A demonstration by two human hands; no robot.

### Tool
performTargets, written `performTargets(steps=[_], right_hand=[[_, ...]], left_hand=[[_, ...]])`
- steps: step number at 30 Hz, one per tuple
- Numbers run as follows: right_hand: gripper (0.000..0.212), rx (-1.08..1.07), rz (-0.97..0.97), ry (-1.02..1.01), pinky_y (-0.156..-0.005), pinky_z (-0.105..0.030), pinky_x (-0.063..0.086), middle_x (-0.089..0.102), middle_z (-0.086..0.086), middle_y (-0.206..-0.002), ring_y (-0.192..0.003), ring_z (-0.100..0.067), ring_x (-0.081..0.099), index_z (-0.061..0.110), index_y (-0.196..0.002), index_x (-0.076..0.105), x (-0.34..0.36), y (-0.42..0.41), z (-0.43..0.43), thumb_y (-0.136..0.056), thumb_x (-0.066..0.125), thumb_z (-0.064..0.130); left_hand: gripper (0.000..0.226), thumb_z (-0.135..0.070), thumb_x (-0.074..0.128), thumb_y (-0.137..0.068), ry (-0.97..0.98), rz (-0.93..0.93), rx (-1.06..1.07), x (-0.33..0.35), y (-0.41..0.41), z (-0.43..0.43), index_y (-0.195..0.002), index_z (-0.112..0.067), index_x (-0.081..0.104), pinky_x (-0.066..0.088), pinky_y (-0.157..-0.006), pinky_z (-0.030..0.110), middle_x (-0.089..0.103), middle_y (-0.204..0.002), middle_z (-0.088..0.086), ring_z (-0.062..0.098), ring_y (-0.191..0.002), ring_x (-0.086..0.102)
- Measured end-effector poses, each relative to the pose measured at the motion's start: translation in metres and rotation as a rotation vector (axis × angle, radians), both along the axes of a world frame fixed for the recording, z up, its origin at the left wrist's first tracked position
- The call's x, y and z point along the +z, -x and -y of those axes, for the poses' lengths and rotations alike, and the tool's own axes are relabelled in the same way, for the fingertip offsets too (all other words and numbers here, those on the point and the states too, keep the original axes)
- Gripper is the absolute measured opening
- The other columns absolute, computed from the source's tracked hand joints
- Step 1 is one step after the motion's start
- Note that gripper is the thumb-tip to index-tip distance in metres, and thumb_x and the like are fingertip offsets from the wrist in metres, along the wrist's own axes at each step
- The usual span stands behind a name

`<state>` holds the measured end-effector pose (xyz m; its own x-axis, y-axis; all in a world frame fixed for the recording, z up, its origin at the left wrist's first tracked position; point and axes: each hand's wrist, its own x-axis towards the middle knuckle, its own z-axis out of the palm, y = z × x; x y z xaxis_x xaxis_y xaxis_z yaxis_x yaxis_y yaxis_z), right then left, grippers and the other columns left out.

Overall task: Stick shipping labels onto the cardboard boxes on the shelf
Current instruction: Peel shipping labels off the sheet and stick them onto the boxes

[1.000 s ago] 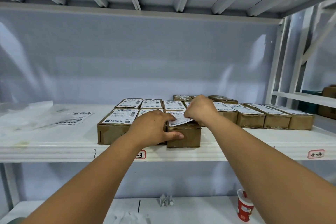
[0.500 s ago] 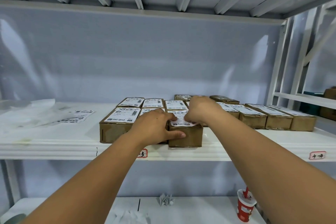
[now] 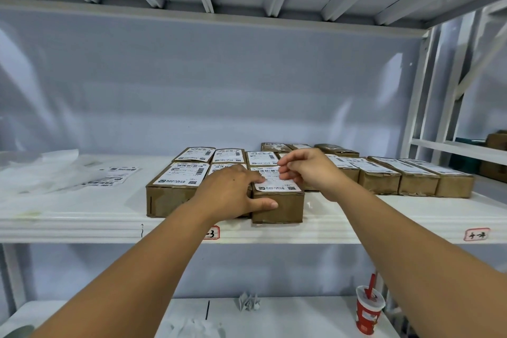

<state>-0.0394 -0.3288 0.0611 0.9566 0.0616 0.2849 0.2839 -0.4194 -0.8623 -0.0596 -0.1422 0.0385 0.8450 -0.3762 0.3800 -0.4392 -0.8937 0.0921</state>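
Observation:
Several brown cardboard boxes with white shipping labels lie on the white shelf (image 3: 82,217). The front box (image 3: 285,207) stands at the shelf's edge, a shipping label (image 3: 275,186) lying on its top. My left hand (image 3: 233,195) grips this box, thumb across its front face and fingertips pressing the label's left side. My right hand (image 3: 308,170) hovers over the box's far end, its thumb and index finger pinching the label's far edge, which curls up slightly.
Loose label sheets (image 3: 109,178) and clear backing scraps (image 3: 41,170) lie at the shelf's left. A row of labelled boxes (image 3: 411,177) runs to the right. On the lower shelf stand a red cup (image 3: 367,310) and crumpled paper (image 3: 248,303).
The label, tilted above the front box a second ago, now lies nearly flat on its top. My right hand has shifted to the label's far edge; my left hand keeps its hold.

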Motion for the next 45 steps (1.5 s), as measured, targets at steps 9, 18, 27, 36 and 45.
performTargets(steps=[9, 18, 27, 36, 45], right_hand=[[0.039, -0.037, 0.031, 0.024, -0.071, -0.024, 0.050, 0.063, -0.007, -0.116, -0.105, -0.016, 0.058, 0.015, -0.094, 0.067, -0.015, -0.024, -0.010, -0.088, 0.039, -0.013], [0.023, -0.102, 0.140, 0.347, -0.071, -0.022, 0.044, 0.065, 0.003, -0.104, -0.087, -0.012, 0.059, 0.023, -0.092, 0.067, -0.004, -0.037, -0.011, -0.089, 0.051, 0.007], [0.017, -0.323, 0.175, 0.500, -0.081, -0.032, 0.052, 0.068, -0.004, -0.100, -0.090, -0.022, 0.062, 0.020, -0.087, 0.068, 0.021, -0.102, -0.013, -0.088, 0.051, 0.023], [0.024, -0.337, 0.006, 0.881, -0.051, -0.025, 0.034, 0.057, -0.009, -0.083, -0.064, -0.021, 0.052, 0.007, -0.070, 0.055, 0.029, -0.185, -0.017, -0.082, 0.062, 0.026], [0.054, -0.364, -0.119, 0.887, -0.080, -0.029, 0.041, 0.060, -0.008, -0.111, -0.110, -0.027, 0.055, 0.009, -0.113, 0.057, 0.018, -0.228, -0.021, -0.086, 0.057, 0.056]], left_hand=[[0.068, -0.076, 0.050, -0.072, -0.008, 0.011, -0.002, -0.001, -0.002, 0.000, -0.130, -0.041, 0.047, 0.042, -0.097, 0.036, 0.050, -0.129, -0.005, 0.014, -0.120, 0.046], [0.057, -0.075, 0.035, -0.075, 0.004, -0.193, -0.118, 0.029, -0.007, 0.001, -0.092, -0.028, 0.062, 0.042, -0.081, 0.031, 0.058, -0.092, -0.004, 0.015, -0.092, 0.053], [0.060, -0.063, 0.060, -0.076, 0.016, -0.506, -0.220, 0.041, -0.041, -0.006, -0.130, -0.040, 0.047, 0.031, -0.100, 0.022, 0.045, -0.136, -0.015, 0.004, -0.119, 0.042], [0.087, -0.065, 0.066, -0.059, 0.136, -0.598, -0.335, 0.033, -0.042, -0.016, -0.139, -0.043, 0.037, 0.017, -0.105, 0.016, 0.029, -0.145, -0.028, -0.006, -0.131, 0.026], [0.066, -0.073, 0.034, -0.065, 0.342, -0.538, -0.305, 0.028, -0.039, -0.015, -0.121, -0.046, 0.055, 0.034, -0.096, 0.012, 0.052, -0.125, -0.032, -0.013, -0.115, 0.045]])
